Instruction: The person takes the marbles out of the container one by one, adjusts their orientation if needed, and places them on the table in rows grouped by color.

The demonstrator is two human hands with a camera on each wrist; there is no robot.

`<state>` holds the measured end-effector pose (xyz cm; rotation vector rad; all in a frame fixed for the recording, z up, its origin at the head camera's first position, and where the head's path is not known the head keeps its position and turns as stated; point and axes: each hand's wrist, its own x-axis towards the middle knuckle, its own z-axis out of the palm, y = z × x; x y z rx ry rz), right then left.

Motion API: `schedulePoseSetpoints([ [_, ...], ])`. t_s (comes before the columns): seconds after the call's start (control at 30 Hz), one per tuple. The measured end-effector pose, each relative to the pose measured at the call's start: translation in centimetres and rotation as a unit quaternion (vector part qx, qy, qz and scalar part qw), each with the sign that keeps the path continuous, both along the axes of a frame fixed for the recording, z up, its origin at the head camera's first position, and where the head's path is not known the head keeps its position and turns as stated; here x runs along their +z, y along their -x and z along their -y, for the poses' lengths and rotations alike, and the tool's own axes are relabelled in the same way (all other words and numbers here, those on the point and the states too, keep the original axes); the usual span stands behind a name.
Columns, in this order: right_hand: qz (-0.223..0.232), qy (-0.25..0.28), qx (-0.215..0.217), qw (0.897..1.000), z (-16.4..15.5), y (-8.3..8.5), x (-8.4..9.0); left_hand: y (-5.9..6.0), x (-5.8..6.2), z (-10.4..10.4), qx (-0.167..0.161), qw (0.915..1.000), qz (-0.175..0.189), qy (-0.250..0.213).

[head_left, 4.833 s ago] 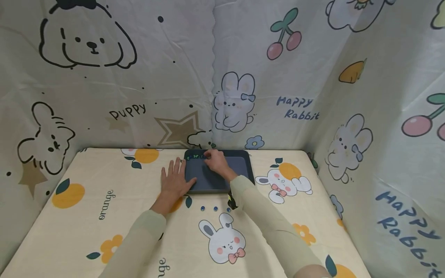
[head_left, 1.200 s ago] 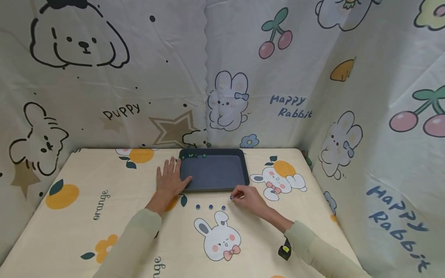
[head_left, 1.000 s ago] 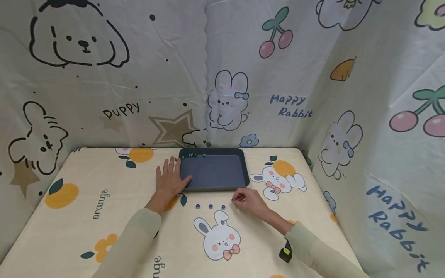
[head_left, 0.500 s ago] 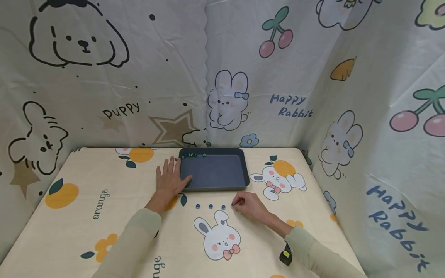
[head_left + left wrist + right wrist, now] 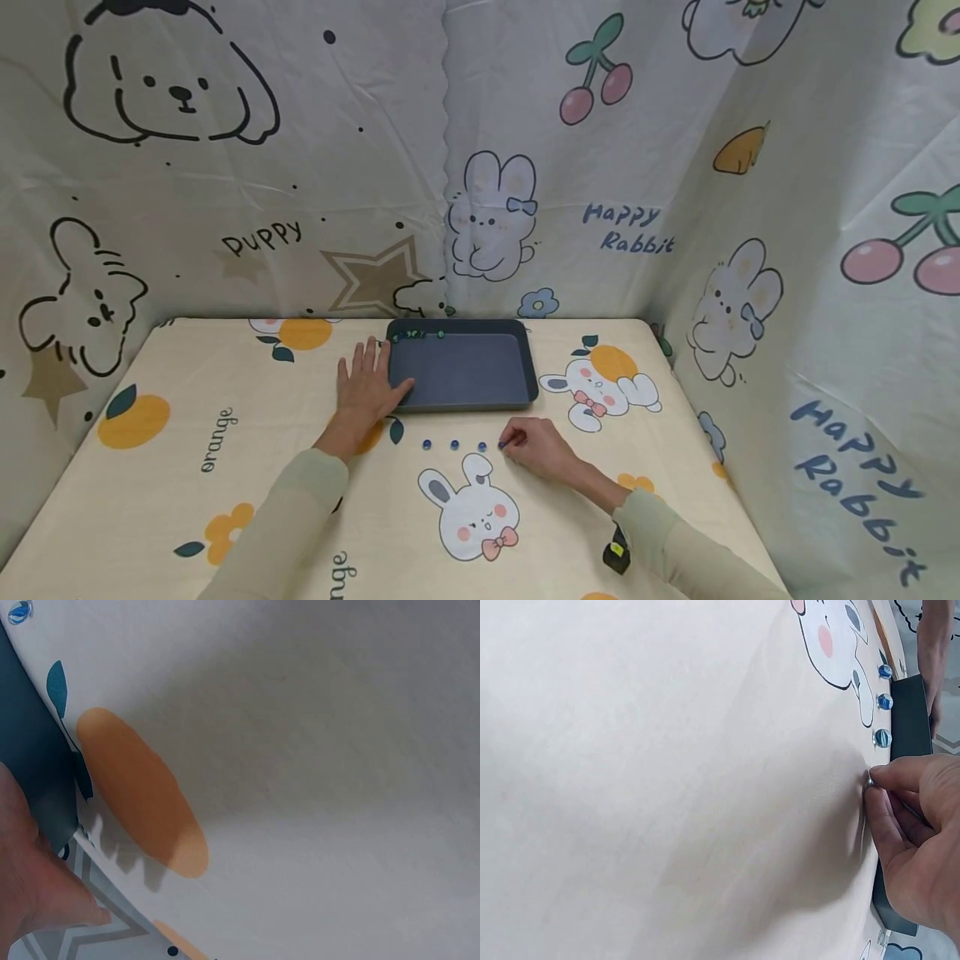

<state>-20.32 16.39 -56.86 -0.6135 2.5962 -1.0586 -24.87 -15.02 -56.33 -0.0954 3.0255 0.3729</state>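
At the tip of the right hand's (image 5: 540, 447) grip sits a blue marble (image 5: 502, 445).

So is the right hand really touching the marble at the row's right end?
Touching. The right wrist view shows the right hand pinching the marble, a shiny sliver of it visible between thumb and finger.

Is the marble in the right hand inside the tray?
No, the right hand pinches the marble outside the tray, in front of its near edge, beside three blue marbles.
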Motion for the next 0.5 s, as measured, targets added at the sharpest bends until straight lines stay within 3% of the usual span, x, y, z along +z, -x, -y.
schedulePoseSetpoints([
  [0.5,-0.005,-0.012,0.005,1.0,-0.03,-0.14,-0.09,0.04,-0.03,0.0,0.002,1.0,0.001,-0.001],
])
